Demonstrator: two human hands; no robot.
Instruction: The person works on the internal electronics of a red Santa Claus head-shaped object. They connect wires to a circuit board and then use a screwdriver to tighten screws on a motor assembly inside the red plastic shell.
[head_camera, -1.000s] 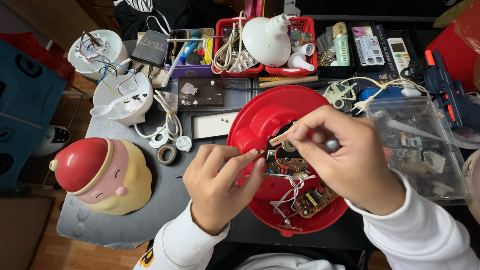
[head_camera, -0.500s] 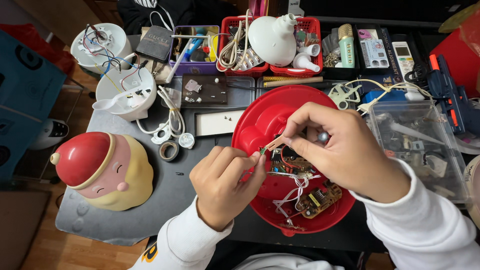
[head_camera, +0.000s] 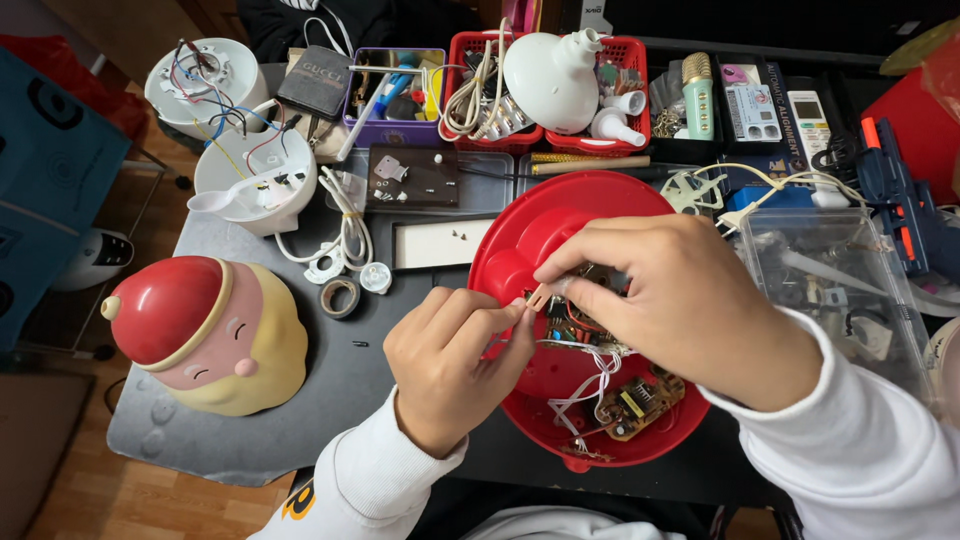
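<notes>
A round red plastic shell (head_camera: 520, 245) lies open on the table with wires and a brown circuit board (head_camera: 636, 402) inside. My left hand (head_camera: 450, 365) pinches a thin white wire at the shell's left rim. My right hand (head_camera: 680, 305) reaches over the shell and pinches a small tan piece (head_camera: 539, 297) right beside the left fingertips. The two hands' fingertips nearly touch. What lies under the right palm is hidden.
A red-capped, yellow figurine shell (head_camera: 205, 335) sits at the left on a grey mat (head_camera: 330, 395). Behind are white round housings with wires (head_camera: 255, 180), baskets of parts (head_camera: 490, 95), a white bulb-shaped cover (head_camera: 552, 80). A clear plastic box (head_camera: 830, 290) stands right.
Both hands shifted slightly left and lower over the red shell. The right fingertips now meet the left ones at the shell's left rim.
</notes>
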